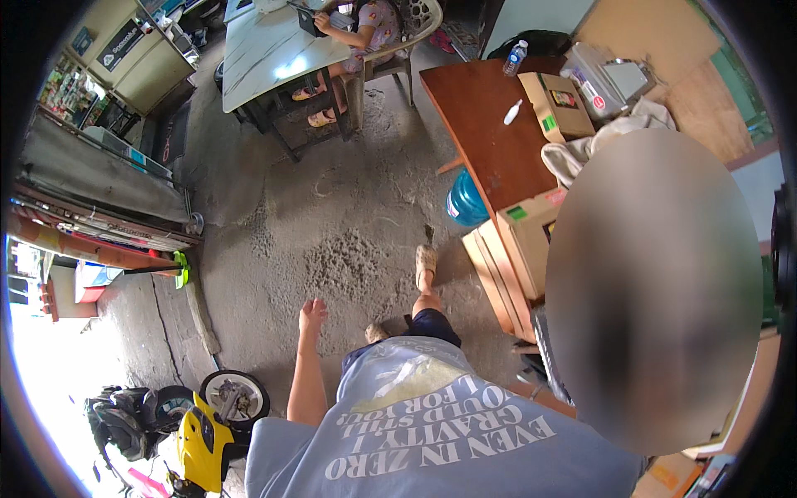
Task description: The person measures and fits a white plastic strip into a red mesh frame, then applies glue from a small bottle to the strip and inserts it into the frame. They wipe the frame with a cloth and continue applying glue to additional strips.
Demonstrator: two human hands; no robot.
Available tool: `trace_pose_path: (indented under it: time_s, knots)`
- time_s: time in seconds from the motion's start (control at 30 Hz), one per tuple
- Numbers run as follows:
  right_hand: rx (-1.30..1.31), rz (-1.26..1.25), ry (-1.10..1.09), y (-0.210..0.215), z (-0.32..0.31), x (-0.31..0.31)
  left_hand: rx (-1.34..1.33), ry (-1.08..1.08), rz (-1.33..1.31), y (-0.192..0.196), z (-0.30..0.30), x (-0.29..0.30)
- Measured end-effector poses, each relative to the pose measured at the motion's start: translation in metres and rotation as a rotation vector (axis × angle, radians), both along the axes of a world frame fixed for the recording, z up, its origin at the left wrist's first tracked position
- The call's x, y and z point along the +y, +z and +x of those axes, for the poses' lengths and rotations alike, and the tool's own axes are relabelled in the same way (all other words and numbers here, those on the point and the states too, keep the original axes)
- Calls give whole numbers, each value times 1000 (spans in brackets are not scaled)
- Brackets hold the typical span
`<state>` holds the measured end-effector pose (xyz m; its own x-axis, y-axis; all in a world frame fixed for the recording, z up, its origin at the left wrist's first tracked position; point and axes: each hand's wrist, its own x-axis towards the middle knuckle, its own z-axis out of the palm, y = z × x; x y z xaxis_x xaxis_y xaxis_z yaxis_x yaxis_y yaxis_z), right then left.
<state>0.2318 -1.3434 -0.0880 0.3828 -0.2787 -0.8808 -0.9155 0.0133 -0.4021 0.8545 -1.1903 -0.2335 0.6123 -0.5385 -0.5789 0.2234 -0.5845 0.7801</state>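
Your left hand hangs empty and loose, likely balancing your step; yellow motorcycle behind-left of it; right hand unseen.

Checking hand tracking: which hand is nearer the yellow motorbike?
Left, as far as visible: left hand is forward and right of yellow motorbike, apart; right hand isn't in view.

We look down and forward from the wearer's head through a wide fisheye: the shirt fills the lower edge close to us, the grey floor spreads below, and the marble-patterned table stands farther off, near the top.
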Motion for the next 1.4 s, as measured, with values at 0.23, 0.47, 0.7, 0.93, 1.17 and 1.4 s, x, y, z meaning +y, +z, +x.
trace_pose_path:
  time_s: [0.23, 0.47, 0.7, 0.93, 1.17, 1.4]
  knots:
    - [-545, -754, -896, 26, 201, -410, 6, -12, 108, -13, -29, -64]
    - [-363, -1368, -819, -93, 218, -614, 245, 341, 232, 8, -117, -23]
    - [-319, -1243, -678, -97, 245, -605, -3, 356, 585, 65, -169, -39]
    - [-890, -466, -282, -84, 403, -433, -158, 642, 65, 132, -174, -111]
    - [-1194, 155, 647, 40, 490, -119, -552, 573, -392, 244, -175, -66]
    - [-1013, 536, 1079, 56, 461, 65, -511, 666, -491, 246, -215, 73]
